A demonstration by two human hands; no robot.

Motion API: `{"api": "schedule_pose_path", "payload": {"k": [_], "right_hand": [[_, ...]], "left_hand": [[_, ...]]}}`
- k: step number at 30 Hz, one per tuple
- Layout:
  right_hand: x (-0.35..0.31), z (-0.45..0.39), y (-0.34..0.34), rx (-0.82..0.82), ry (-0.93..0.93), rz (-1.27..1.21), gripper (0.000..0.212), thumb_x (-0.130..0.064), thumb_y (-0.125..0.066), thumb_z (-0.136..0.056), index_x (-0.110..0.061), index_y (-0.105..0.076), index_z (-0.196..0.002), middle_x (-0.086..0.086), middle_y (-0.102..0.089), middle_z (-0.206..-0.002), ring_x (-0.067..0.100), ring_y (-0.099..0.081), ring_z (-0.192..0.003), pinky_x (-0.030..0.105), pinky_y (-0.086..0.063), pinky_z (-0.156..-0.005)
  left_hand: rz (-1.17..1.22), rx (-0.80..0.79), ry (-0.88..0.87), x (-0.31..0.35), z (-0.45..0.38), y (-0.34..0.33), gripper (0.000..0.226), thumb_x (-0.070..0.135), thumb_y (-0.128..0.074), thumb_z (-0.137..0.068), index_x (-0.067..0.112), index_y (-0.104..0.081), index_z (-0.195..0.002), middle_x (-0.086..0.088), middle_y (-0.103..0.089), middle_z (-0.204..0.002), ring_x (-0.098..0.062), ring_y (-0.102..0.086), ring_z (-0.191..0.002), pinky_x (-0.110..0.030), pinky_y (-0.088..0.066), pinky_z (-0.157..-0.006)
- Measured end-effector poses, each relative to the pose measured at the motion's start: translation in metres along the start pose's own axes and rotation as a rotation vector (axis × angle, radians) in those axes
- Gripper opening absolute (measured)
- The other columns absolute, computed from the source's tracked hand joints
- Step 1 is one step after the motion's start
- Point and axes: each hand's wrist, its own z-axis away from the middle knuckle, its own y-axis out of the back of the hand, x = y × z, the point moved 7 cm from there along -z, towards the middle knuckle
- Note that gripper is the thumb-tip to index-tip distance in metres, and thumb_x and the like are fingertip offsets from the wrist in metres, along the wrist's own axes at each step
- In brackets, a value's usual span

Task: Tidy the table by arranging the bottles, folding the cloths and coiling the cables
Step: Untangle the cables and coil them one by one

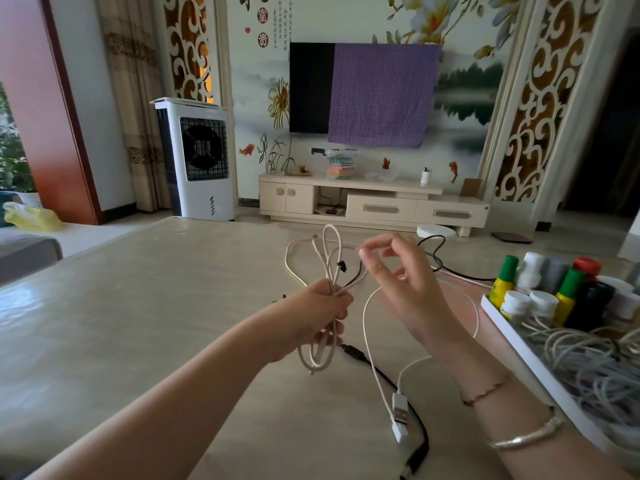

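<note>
My left hand [320,315] grips a bundle of looped white cable [330,258] above the beige table [145,306]; loops stick out above and below the fist. My right hand [403,282] is raised beside it, thumb and forefinger pinching a strand of the same white cable near its upper loop. More white cable with a USB plug [400,415] trails over the table below my right wrist. A black cable [384,375] lies under it, and another black cable [436,254] curls farther back. Several bottles [554,289] with white, green and red caps stand in a white tray [512,336] at the right.
The tray also holds a tangle of grey and white cords [588,362]. Beyond the table stand a white air cooler [199,161], a low TV cabinet [374,200] and a round white stool [434,232]. A grey sofa edge [27,251] is at the left.
</note>
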Motion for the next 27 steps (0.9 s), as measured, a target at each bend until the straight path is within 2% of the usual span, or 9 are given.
{"api": "schedule_pose_path", "payload": {"k": [4, 7, 10, 13, 17, 20, 23, 25, 27], "right_hand": [[-0.005, 0.002, -0.012, -0.042, 0.062, 0.100, 0.013, -0.028, -0.070, -0.085, -0.036, -0.061, -0.090, -0.019, -0.062, -0.095, 0.007, -0.052, -0.099, 0.003, -0.029, -0.078], [-0.008, 0.002, -0.013, -0.003, 0.062, 0.068, 0.021, -0.015, -0.068, -0.084, -0.034, -0.060, -0.083, -0.015, -0.064, -0.085, 0.009, -0.057, -0.092, 0.001, -0.030, -0.074], [-0.011, 0.003, -0.014, -0.004, 0.081, 0.005, 0.017, -0.013, -0.066, -0.083, -0.029, -0.061, -0.087, -0.015, -0.064, -0.085, 0.011, -0.058, -0.091, 0.014, -0.040, -0.082], [-0.012, 0.005, -0.015, -0.022, 0.089, -0.072, 0.017, -0.012, -0.067, -0.085, -0.024, -0.062, -0.096, -0.012, -0.065, -0.089, 0.012, -0.060, -0.092, 0.028, -0.047, -0.087], [-0.011, 0.004, -0.015, -0.034, 0.065, -0.118, 0.015, -0.017, -0.069, -0.087, -0.025, -0.063, -0.098, -0.011, -0.066, -0.089, 0.011, -0.060, -0.091, 0.018, -0.044, -0.082], [-0.009, 0.003, -0.017, -0.043, 0.018, -0.153, 0.007, -0.018, -0.070, -0.087, -0.024, -0.067, -0.087, -0.011, -0.068, -0.085, 0.006, -0.060, -0.085, 0.010, -0.040, -0.076], [-0.004, 0.002, -0.020, -0.101, -0.044, -0.118, 0.003, -0.021, -0.072, -0.085, -0.021, -0.070, -0.083, -0.014, -0.067, -0.078, -0.001, -0.055, -0.072, 0.008, -0.037, -0.065], [-0.002, 0.003, -0.022, -0.143, -0.055, -0.074, 0.003, -0.022, -0.073, -0.083, -0.020, -0.072, -0.083, -0.020, -0.065, -0.075, -0.004, -0.052, -0.067, 0.006, -0.035, -0.060], [-0.002, 0.002, -0.021, -0.141, -0.055, -0.069, 0.003, -0.021, -0.073, -0.083, -0.018, -0.073, -0.084, -0.021, -0.065, -0.073, -0.006, -0.052, -0.064, 0.005, -0.035, -0.059]], "left_hand": [[-0.115, 0.010, -0.006, -0.003, -0.004, 0.000, 0.028, 0.012, -0.048, -0.097, 0.011, -0.045, -0.124, -0.003, -0.045, -0.087, -0.011, -0.046, -0.070, -0.030, -0.044, -0.074], [-0.167, 0.010, 0.000, -0.004, -0.005, 0.000, 0.028, 0.015, -0.050, -0.096, 0.014, -0.044, -0.123, -0.004, -0.045, -0.088, -0.012, -0.045, -0.074, -0.030, -0.042, -0.074], [-0.091, 0.020, 0.012, -0.004, -0.007, 0.000, 0.015, 0.010, -0.049, -0.095, 0.012, -0.042, -0.108, -0.003, -0.042, -0.081, -0.011, -0.041, -0.069, -0.024, -0.038, -0.062], [-0.113, 0.049, -0.001, -0.004, -0.009, 0.001, 0.010, 0.012, -0.048, -0.096, 0.011, -0.040, -0.103, -0.003, -0.041, -0.080, -0.011, -0.038, -0.066, -0.024, -0.035, -0.061], [-0.184, 0.088, 0.014, -0.003, -0.008, 0.004, 0.012, 0.018, -0.046, -0.099, 0.011, -0.038, -0.105, -0.003, -0.042, -0.083, -0.011, -0.038, -0.067, -0.024, -0.035, -0.062], [-0.263, 0.105, 0.007, -0.001, -0.007, 0.006, 0.014, 0.021, -0.044, -0.099, 0.012, -0.037, -0.108, -0.003, -0.041, -0.084, -0.011, -0.039, -0.069, -0.026, -0.036, -0.065], [-0.276, 0.119, -0.022, 0.002, -0.006, 0.007, 0.028, 0.023, -0.043, -0.100, 0.007, -0.037, -0.122, -0.001, -0.041, -0.085, -0.011, -0.040, -0.072, -0.027, -0.036, -0.068], [-0.281, 0.133, -0.029, 0.002, -0.006, 0.008, 0.036, 0.025, -0.043, -0.099, 0.006, -0.035, -0.129, -0.001, -0.042, -0.083, -0.010, -0.040, -0.072, -0.025, -0.036, -0.065], [-0.252, 0.118, -0.035, 0.002, -0.006, 0.009, 0.032, 0.029, -0.045, -0.098, 0.009, -0.039, -0.122, 0.000, -0.042, -0.081, -0.010, -0.040, -0.070, -0.023, -0.035, -0.061]]}}
